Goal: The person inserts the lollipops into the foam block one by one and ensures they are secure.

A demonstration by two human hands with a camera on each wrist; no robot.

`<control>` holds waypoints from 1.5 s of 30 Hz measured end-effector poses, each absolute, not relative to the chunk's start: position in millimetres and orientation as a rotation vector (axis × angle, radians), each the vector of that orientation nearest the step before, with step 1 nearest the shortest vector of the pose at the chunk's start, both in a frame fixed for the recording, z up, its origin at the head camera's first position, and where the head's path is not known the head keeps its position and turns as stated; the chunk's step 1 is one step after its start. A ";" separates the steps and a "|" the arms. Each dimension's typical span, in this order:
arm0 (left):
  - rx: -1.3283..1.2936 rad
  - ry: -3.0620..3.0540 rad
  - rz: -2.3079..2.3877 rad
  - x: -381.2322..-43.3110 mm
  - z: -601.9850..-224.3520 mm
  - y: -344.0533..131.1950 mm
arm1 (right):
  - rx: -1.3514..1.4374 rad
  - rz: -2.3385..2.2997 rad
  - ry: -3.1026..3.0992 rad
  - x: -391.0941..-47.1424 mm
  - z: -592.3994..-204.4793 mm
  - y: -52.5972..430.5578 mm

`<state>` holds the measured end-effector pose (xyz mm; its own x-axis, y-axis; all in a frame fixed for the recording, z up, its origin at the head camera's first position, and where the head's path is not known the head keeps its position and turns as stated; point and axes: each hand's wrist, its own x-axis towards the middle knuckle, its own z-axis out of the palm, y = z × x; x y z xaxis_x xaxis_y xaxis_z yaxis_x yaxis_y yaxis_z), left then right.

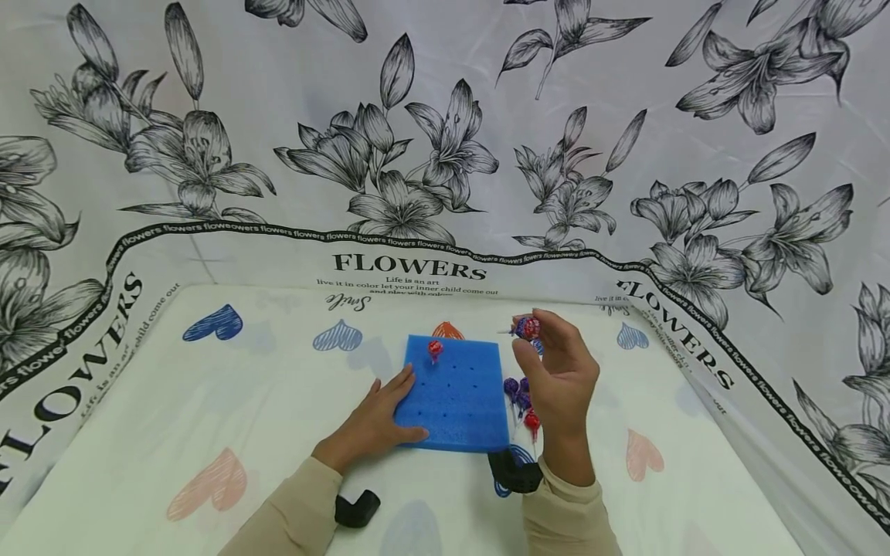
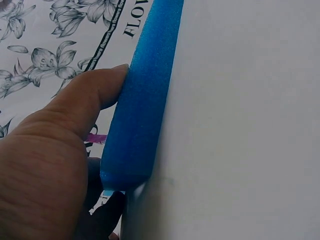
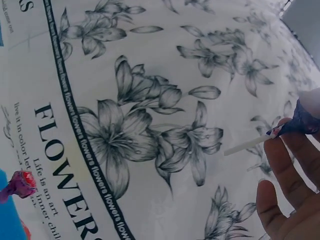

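Note:
A blue foam block [image 1: 452, 398] with rows of small holes lies flat on the table. One red-wrapped lollipop [image 1: 435, 349] stands in its far left part, also visible in the right wrist view as a wrapped lollipop [image 3: 21, 185]. My left hand [image 1: 375, 417] rests against the block's left side, fingers along the edge and thumb at the near corner; the left wrist view shows the thumb touching the foam side [image 2: 142, 100]. Beyond the block's far right corner, my right hand [image 1: 563, 367] holds up a purple and red lollipop [image 1: 528, 328], its white stick [image 3: 245, 145] pointing left.
Right of the block, several purple lollipops [image 1: 514, 390] and a red one [image 1: 531, 422] lie in a bunch below my right hand. A white cloth [image 1: 278, 432] with printed hearts covers the table. Behind it hangs a flower-printed curtain [image 1: 501, 224].

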<state>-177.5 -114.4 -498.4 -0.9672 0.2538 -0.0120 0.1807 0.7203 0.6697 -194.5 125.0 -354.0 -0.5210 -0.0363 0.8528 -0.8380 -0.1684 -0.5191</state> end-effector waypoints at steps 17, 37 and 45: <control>0.376 2.822 1.098 -177.5 -497.7 -114.9 | 0.690 1.666 -1.993 -215.8 -388.4 96.9; 0.397 2.830 1.101 -178.4 -500.0 -115.6 | 0.609 1.643 -2.217 -237.0 -438.3 91.1; 0.403 2.828 1.090 -178.3 -498.5 -115.6 | 0.595 1.656 -2.247 -238.1 -445.1 90.4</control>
<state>-178.3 -115.6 -498.5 -0.9617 0.2735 0.0158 0.2133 0.7114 0.6696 -238.1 90.4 -445.1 -0.8737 -0.1571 0.4604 -0.4863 0.2549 -0.8358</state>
